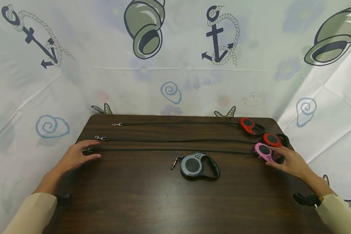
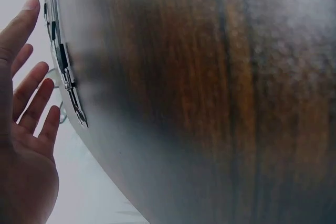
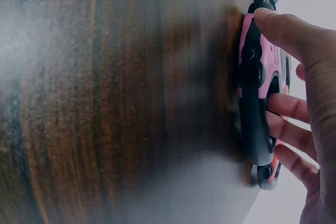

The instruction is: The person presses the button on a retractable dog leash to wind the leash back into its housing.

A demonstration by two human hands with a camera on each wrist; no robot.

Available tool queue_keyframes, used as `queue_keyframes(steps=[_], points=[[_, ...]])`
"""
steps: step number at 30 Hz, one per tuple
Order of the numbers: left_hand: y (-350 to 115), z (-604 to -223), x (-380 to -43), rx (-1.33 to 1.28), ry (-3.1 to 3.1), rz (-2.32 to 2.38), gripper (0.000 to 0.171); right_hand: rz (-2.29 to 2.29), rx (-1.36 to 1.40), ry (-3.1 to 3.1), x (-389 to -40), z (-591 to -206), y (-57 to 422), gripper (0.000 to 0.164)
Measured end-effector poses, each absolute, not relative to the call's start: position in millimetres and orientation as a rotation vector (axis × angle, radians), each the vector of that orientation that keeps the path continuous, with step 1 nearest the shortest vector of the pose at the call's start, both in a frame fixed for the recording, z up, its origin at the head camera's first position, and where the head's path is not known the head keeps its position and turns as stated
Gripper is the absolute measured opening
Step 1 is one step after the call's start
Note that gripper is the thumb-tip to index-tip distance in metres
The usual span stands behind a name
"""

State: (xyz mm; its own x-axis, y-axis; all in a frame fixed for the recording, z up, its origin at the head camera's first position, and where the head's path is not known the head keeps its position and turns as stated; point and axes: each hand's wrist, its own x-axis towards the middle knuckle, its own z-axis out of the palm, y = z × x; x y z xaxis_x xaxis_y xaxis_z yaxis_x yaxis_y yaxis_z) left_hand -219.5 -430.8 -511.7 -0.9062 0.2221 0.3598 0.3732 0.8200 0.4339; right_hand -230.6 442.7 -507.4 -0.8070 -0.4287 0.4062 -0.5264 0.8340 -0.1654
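Observation:
My right hand (image 1: 292, 164) grips a pink retractable leash (image 1: 264, 149) at the table's right side; in the right wrist view the thumb is on the pink casing (image 3: 269, 56) and the fingers lie by its black handle (image 3: 255, 129). Its black strap (image 1: 163, 149) runs left across the table to a metal clip (image 1: 89, 150). Around that clip, my left hand (image 1: 71, 159) is held with thumb and fingers extended and spread apart. The left wrist view has the clip (image 2: 79, 114) beyond the fingers. A grey retractable leash (image 1: 192, 165) lies in front, its short clip (image 1: 174, 163) pointing left.
Two red retractable leashes, one at the back (image 1: 247, 123) and one just behind the pink one (image 1: 272, 139), have straps stretched left, ending in metal clips. All lie on a dark wooden table (image 1: 163, 201). A printed white cloth (image 1: 187, 78) hangs behind and beside it.

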Motion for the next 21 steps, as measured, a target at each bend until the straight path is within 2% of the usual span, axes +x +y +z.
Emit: queue_keyframes(steps=[8, 21], points=[[-435, -514, -221, -0.422, -2.803, -0.735, 0.057, 0.377, 0.779, -2.668, -231, -511, 441, 0.079], [-444, -519, -232, -0.503, -2.718, -0.617, 0.043, 0.355, 0.805, -2.603, -233, -517, 440, 0.080]])
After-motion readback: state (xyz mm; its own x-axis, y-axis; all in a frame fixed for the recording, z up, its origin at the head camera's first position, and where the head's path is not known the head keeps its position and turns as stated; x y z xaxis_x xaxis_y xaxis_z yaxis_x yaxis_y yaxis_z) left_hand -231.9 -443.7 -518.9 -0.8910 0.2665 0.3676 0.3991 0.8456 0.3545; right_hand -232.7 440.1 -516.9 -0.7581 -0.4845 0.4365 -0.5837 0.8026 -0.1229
